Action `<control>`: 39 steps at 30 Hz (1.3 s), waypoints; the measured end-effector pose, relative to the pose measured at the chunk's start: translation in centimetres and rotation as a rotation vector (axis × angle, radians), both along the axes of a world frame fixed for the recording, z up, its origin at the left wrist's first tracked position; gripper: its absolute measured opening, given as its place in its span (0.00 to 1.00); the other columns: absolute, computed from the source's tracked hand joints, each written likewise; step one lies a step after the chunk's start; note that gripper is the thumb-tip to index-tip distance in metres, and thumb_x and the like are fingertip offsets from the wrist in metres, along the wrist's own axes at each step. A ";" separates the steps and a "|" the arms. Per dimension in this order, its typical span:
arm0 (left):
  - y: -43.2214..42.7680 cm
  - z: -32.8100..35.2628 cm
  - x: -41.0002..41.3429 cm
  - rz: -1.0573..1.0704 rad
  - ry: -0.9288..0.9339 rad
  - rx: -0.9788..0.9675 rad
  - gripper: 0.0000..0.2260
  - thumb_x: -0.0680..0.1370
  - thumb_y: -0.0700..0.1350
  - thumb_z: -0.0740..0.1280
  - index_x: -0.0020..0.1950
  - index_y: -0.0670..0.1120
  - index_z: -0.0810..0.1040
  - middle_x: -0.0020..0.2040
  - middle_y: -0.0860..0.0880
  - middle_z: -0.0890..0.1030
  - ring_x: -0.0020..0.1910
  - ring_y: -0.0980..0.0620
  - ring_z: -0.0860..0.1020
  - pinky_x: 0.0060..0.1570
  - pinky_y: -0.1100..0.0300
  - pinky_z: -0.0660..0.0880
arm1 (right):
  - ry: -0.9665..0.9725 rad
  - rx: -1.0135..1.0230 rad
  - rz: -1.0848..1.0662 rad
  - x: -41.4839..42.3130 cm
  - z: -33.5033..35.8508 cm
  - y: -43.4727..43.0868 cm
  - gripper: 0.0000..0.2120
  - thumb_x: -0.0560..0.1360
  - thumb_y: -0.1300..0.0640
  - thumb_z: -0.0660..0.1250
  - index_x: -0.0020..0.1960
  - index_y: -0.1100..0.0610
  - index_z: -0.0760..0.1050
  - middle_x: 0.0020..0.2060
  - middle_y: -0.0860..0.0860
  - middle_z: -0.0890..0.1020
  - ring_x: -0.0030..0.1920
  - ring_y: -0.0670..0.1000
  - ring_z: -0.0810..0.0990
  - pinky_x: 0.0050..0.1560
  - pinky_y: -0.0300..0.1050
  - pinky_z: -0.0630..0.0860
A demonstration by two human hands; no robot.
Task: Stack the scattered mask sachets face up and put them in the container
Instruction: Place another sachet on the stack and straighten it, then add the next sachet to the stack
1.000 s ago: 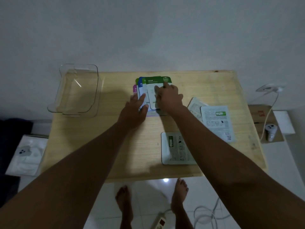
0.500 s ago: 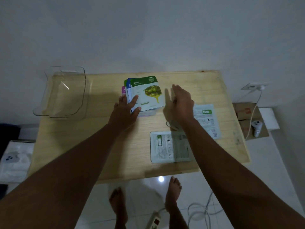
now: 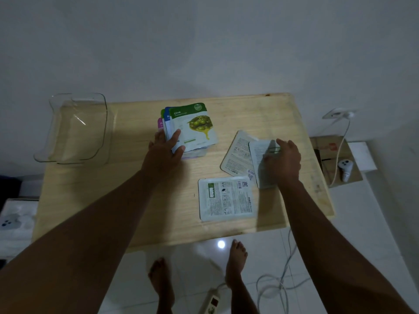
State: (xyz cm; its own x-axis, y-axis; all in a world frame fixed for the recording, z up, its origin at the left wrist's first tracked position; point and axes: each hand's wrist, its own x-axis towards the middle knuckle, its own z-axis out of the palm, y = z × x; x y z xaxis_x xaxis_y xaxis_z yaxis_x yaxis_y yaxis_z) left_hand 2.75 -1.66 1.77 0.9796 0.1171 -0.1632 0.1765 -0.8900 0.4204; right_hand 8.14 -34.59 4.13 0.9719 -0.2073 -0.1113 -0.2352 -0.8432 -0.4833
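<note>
A face-up stack of mask sachets (image 3: 192, 130), with a green olive one on top, lies mid-table. My left hand (image 3: 164, 152) rests on its near left corner, thumb on the top sachet. Three sachets lie face down to the right: one (image 3: 237, 154) angled, one (image 3: 226, 198) nearer the front edge, and a third (image 3: 261, 159) partly lifted under my right hand (image 3: 283, 162), whose fingers curl over its far edge. The clear plastic container (image 3: 77, 130) stands empty at the table's back left corner.
The wooden table (image 3: 113, 200) ends just past the container on the left. A cardboard box (image 3: 335, 159) with a white controller (image 3: 344, 169) and a cable sits on the floor to the right. A power strip (image 3: 210, 302) and my feet are below the front edge.
My right hand left the stack and moved right onto a face-down sachet, tilting it up. My left hand stayed on the stack. The camera view shifted.
</note>
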 end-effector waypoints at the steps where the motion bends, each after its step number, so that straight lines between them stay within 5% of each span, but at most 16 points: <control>1: 0.0 0.1 0.0 -0.001 0.002 0.000 0.30 0.77 0.61 0.50 0.76 0.49 0.60 0.76 0.35 0.60 0.76 0.36 0.56 0.69 0.34 0.62 | -0.014 0.043 -0.025 0.2 0.0 -0.3 0.25 0.70 0.55 0.75 0.65 0.55 0.74 0.64 0.58 0.76 0.65 0.62 0.75 0.63 0.58 0.74; 6: 0.0 0.1 -0.1 0.005 0.004 -0.024 0.29 0.77 0.60 0.52 0.76 0.49 0.60 0.76 0.34 0.61 0.76 0.36 0.58 0.67 0.35 0.66 | 0.022 0.279 -0.183 0.4 1.0 -0.7 0.35 0.66 0.58 0.80 0.70 0.58 0.71 0.61 0.57 0.81 0.60 0.55 0.81 0.56 0.42 0.74; 12: 0.1 0.2 0.0 0.001 0.010 -0.056 0.31 0.76 0.62 0.50 0.76 0.48 0.60 0.75 0.34 0.61 0.74 0.35 0.62 0.65 0.33 0.68 | -0.069 0.418 -0.004 1.7 5.1 2.2 0.19 0.70 0.58 0.75 0.61 0.53 0.81 0.51 0.47 0.85 0.47 0.43 0.83 0.45 0.30 0.76; 15: 0.2 0.2 -0.1 -0.004 -0.007 -0.085 0.29 0.77 0.59 0.54 0.76 0.48 0.60 0.75 0.35 0.61 0.73 0.36 0.64 0.64 0.35 0.70 | -0.188 0.543 0.016 3.7 7.0 6.2 0.14 0.70 0.61 0.72 0.55 0.54 0.85 0.48 0.49 0.87 0.46 0.43 0.85 0.52 0.38 0.82; 23: 0.8 1.5 -0.3 0.006 -0.080 -0.138 0.26 0.80 0.49 0.62 0.76 0.44 0.61 0.75 0.36 0.63 0.68 0.39 0.72 0.64 0.48 0.72 | -0.140 0.486 0.202 6.6 7.5 19.0 0.16 0.69 0.67 0.71 0.57 0.59 0.84 0.51 0.54 0.86 0.49 0.47 0.84 0.44 0.15 0.65; 26: 1.2 1.2 -0.2 -0.015 -0.077 -0.137 0.26 0.80 0.51 0.62 0.76 0.45 0.60 0.75 0.37 0.64 0.68 0.39 0.72 0.63 0.48 0.72 | -0.023 0.503 0.332 5.8 6.5 21.8 0.17 0.74 0.57 0.73 0.62 0.57 0.80 0.57 0.53 0.83 0.54 0.49 0.82 0.57 0.31 0.74; 28: 1.4 0.9 -0.2 -0.029 -0.076 -0.138 0.27 0.80 0.52 0.62 0.76 0.46 0.60 0.75 0.37 0.64 0.67 0.39 0.73 0.63 0.50 0.72 | -0.030 0.484 0.402 5.2 5.6 22.0 0.17 0.77 0.59 0.69 0.65 0.57 0.79 0.61 0.55 0.82 0.59 0.52 0.81 0.65 0.46 0.75; 33: 1.4 0.8 -0.2 -0.024 -0.102 -0.133 0.27 0.80 0.51 0.63 0.76 0.45 0.62 0.75 0.38 0.64 0.69 0.41 0.71 0.64 0.53 0.70 | 0.106 -0.040 0.545 4.0 2.6 19.7 0.20 0.78 0.55 0.63 0.69 0.47 0.70 0.75 0.56 0.63 0.76 0.65 0.57 0.68 0.72 0.63; 39: 1.2 0.4 -0.2 0.000 -0.148 -0.241 0.28 0.79 0.44 0.62 0.78 0.44 0.57 0.74 0.37 0.66 0.64 0.42 0.76 0.58 0.59 0.74 | 0.034 -0.130 0.677 2.4 1.1 20.2 0.17 0.79 0.50 0.59 0.67 0.48 0.69 0.67 0.57 0.70 0.63 0.65 0.69 0.58 0.64 0.75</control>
